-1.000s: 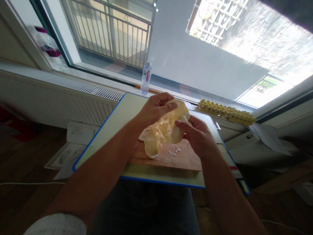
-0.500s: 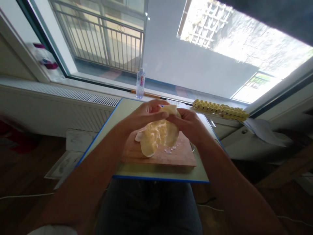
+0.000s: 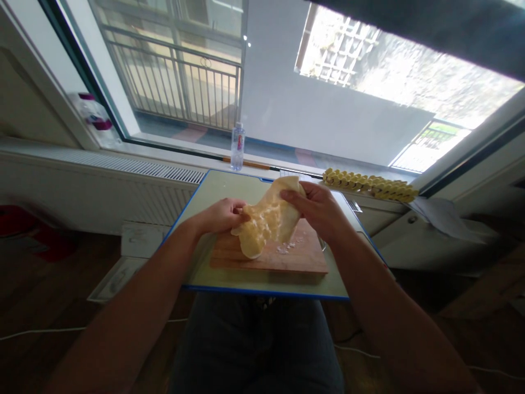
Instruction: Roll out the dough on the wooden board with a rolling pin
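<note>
A pale yellow floppy sheet [image 3: 268, 219] with a blotchy, wrinkled surface and rounded lobes is held up over a wooden cutting board [image 3: 270, 264]. Whether it is dough, flatbread or thick peel, I cannot tell. At its left edge, my left hand [image 3: 223, 214] is closed, pinching it between thumb and fingers. The upper right edge is gripped by my right hand [image 3: 320, 205], thumb lying on the near face and the fingers hidden behind. One lobe hangs down close to the board. White crumbs [image 3: 285, 249] lie on the board to the right of that lobe.
The board rests on a small table [image 3: 197, 276] with a blue rim. Behind it, a clear bottle [image 3: 237, 146] and a yellow scalloped strip [image 3: 369, 185] sit along the windowsill. Another bottle [image 3: 96, 117] is at the left, above a radiator [image 3: 156, 172].
My left hand has moved from the sheet's top down and left to its left edge. The sheet is now spread wider between the hands. My right hand stays almost in place.
</note>
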A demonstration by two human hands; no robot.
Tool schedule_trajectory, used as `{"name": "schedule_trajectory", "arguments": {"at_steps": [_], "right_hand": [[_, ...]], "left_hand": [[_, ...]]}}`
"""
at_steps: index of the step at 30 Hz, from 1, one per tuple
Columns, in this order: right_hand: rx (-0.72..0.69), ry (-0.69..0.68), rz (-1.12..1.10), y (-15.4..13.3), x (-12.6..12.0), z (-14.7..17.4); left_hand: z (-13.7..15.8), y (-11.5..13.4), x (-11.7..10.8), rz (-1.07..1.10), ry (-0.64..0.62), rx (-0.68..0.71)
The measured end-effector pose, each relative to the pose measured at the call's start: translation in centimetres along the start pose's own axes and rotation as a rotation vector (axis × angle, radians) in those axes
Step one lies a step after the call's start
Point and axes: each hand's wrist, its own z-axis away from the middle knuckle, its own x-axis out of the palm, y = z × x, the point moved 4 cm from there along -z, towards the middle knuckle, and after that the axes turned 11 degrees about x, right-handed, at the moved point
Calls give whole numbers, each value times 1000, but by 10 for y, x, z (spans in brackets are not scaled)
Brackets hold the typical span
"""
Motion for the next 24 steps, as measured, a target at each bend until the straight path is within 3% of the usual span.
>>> {"name": "schedule_trajectory", "arguments": {"at_steps": [12,20,24], "right_hand": [[-25,57,-102,10,-24,21],[7,110,-204,12,-52,50],[154,88,-226,42,-64,75]], "left_hand": [[24,31,12,-35,177,119],[32,62,20,109,150,112],[41,75,27,58,59,59]]}}
